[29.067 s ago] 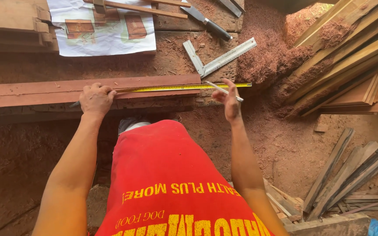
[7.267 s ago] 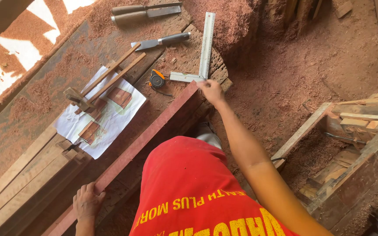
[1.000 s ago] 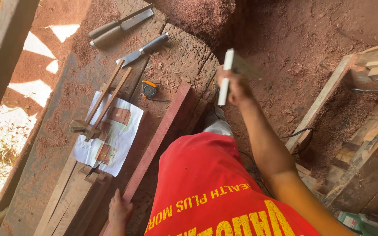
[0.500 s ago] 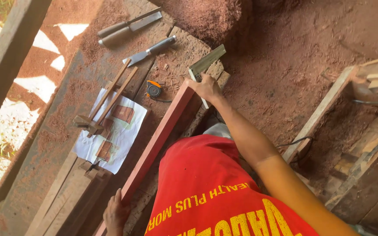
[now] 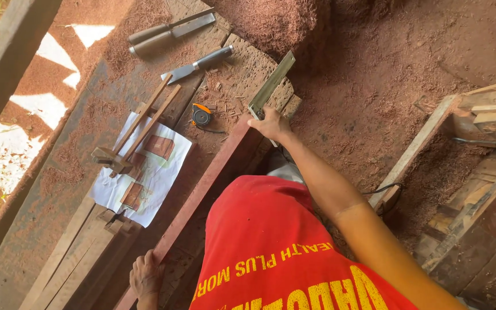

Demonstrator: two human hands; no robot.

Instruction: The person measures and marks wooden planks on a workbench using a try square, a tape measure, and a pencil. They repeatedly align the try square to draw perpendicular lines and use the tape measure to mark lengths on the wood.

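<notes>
sawdust-covered floor (image 5: 409,63), sunlit patches, wooden post (image 5: 7,74)

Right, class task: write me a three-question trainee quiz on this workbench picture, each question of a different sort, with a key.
1. True or false: the right hand rests on the metal try square at the end of the reddish plank.
2. Which thing lies closest to the try square? A) tape measure B) paper drawing C) pair of chisels
3. Fill in: the left hand grips the plank's near ____.

Key:
1. True
2. A
3. end
</notes>
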